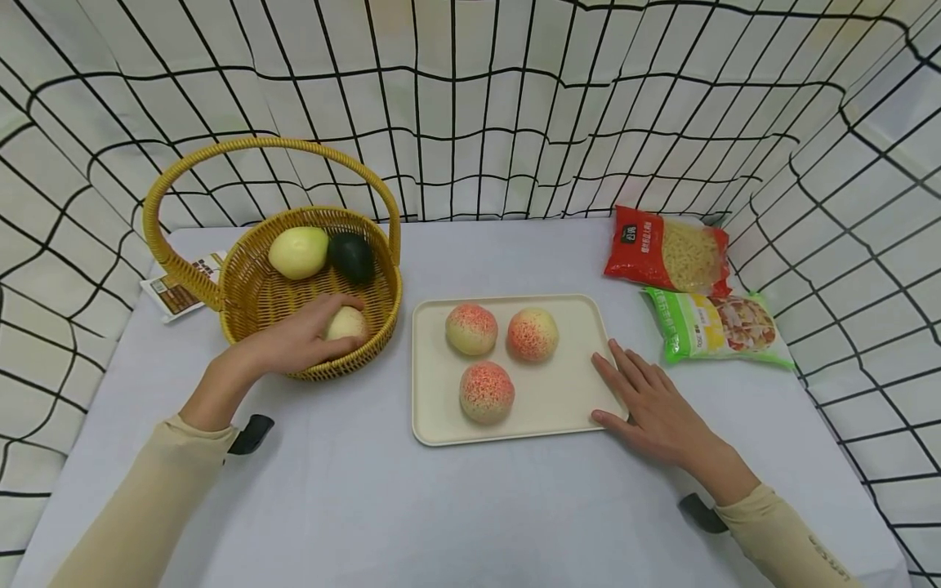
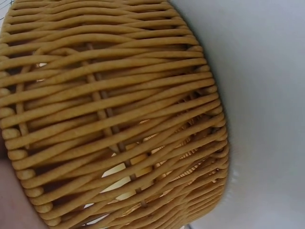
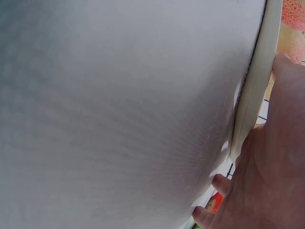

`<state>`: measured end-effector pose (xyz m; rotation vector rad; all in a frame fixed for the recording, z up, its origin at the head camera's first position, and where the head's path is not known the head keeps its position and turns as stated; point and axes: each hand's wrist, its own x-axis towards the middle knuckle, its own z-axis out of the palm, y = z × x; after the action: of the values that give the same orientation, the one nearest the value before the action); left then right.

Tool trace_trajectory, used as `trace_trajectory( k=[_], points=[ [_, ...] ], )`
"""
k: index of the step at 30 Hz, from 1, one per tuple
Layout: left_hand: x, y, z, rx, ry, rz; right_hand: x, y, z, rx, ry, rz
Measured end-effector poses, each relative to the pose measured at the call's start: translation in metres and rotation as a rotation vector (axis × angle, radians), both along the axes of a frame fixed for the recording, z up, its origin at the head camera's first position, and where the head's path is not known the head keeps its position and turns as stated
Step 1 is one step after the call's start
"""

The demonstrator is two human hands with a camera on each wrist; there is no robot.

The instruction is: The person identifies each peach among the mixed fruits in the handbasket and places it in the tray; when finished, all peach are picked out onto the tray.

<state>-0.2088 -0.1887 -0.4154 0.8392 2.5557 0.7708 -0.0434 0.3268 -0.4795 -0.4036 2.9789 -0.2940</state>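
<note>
Inside the yellow wicker basket (image 1: 246,278), my left hand (image 1: 297,336) curls its thumb and fingers round a pale peach (image 1: 347,324). A yellow-green fruit (image 1: 298,252) and a dark green avocado (image 1: 352,257) lie behind it in the basket. The left wrist view is mostly filled by the basket's woven wall (image 2: 109,105). My right hand (image 1: 654,408) has its fingers spread at the right end of a cream tray (image 1: 562,400), touching the rim. On the tray sit three pink-speckled peaches: a left one (image 1: 471,330), a right one (image 1: 532,334) and a front one (image 1: 487,393).
A red pasta bag (image 1: 669,251) and a green-white food packet (image 1: 720,327) lie at the back right. Partly behind the basket is a white-brown packet (image 1: 176,292). The basket's tall handle (image 1: 272,143) arches up. Black wire mesh (image 1: 478,114) borders the white-covered table (image 1: 353,498).
</note>
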Motion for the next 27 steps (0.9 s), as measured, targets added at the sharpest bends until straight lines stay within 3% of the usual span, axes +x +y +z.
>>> trace_trajectory(
  k=[16,27],
  points=[
    [0.0029,0.0002,0.0014,-0.036,0.056,0.127,0.0008,0.0002,-0.0010,-0.006,0.004,0.001],
    [0.0070,0.0013,0.0078,0.029,0.136,0.183,0.0008,-0.0005,0.0021,-0.005,0.001,0.002]
  ],
)
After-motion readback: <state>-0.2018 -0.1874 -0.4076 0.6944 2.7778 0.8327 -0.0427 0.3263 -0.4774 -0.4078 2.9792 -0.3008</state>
